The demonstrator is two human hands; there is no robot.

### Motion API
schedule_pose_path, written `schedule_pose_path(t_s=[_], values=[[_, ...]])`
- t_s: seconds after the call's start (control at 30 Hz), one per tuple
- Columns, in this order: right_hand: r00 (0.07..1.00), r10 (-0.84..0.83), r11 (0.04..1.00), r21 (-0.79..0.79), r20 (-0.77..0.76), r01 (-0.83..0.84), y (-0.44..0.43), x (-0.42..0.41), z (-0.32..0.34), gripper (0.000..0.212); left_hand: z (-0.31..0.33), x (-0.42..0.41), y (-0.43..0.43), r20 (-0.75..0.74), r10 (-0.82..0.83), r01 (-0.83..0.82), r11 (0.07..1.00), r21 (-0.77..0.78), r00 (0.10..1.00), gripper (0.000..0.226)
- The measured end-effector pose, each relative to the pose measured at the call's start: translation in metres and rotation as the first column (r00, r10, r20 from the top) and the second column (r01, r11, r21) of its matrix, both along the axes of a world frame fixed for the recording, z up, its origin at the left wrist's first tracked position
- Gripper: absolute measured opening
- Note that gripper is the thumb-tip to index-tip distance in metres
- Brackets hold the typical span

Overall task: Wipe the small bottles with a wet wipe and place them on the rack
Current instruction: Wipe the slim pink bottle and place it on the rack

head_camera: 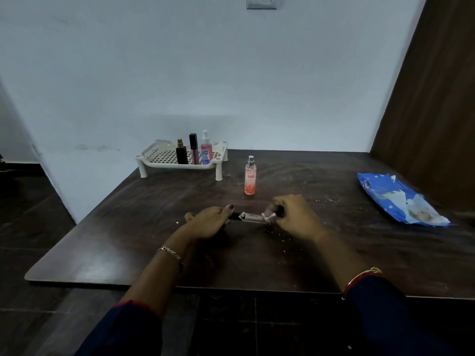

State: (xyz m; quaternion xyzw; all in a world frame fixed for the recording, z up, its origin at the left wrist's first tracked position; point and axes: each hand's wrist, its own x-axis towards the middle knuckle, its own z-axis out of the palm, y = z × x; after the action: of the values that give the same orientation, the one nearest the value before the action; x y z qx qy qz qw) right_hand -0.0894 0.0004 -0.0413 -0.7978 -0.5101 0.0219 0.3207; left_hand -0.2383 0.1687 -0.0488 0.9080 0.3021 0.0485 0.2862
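A slim tube-like bottle [253, 217] with a black cap lies sideways between my hands, just above the dark table [128, 227]. My left hand [209, 222] grips its black-capped end. My right hand [293, 217] holds a white wet wipe [268, 217] wrapped round the bottle's other end. A pink spray bottle [250, 179] stands upright on the table behind my hands. The white perforated rack [159, 155] at the back left holds a dark perfume bottle [181, 153], a tall purple tube [194, 150] and a pink spray bottle [206, 149].
A blue pack of wet wipes [395, 199] lies at the table's right side. A brown wooden panel [431, 98] rises at the right. White crumbs are scattered on the table near my hands. The wall stands right behind the rack.
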Motion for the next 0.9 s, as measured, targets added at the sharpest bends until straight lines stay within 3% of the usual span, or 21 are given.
schedule_pose_path(t_s=[0.13,0.3,0.47,0.63,0.73,0.83,0.9], values=[[0.999,-0.008,0.999,0.031,-0.038,0.01,0.001,-0.003,0.002,0.021,0.009,0.003,-0.003,0.04,-0.005,0.006,1.0,-0.024,0.999,0.051],[0.994,0.078,0.988,0.138,-0.082,-0.066,0.028,-0.03,0.005,0.021,0.012,0.005,-0.008,-0.001,0.001,-0.001,0.997,0.077,1.0,0.06],[0.995,0.064,0.992,0.114,-0.082,-0.054,0.021,-0.024,0.006,0.022,0.009,0.004,-0.009,0.034,0.079,-0.082,0.992,0.094,0.996,0.056],[0.994,-0.03,0.996,0.082,-0.103,0.039,0.001,-0.008,-0.001,0.028,0.014,0.003,-0.015,0.251,0.038,0.01,0.983,-0.183,0.967,0.034],[0.992,-0.051,0.992,0.109,-0.112,0.063,-0.003,-0.007,-0.004,0.035,0.018,0.001,-0.021,0.37,-0.004,0.072,0.983,-0.171,0.929,0.018],[0.98,-0.06,0.991,0.108,-0.189,0.081,-0.007,-0.002,-0.009,0.02,0.022,-0.004,-0.023,0.465,-0.046,0.188,0.946,-0.265,0.884,0.012],[0.972,-0.07,0.991,0.093,-0.224,0.093,-0.009,0.003,-0.011,0.013,0.022,-0.004,-0.024,0.474,-0.073,0.203,0.952,-0.229,0.878,0.019]])
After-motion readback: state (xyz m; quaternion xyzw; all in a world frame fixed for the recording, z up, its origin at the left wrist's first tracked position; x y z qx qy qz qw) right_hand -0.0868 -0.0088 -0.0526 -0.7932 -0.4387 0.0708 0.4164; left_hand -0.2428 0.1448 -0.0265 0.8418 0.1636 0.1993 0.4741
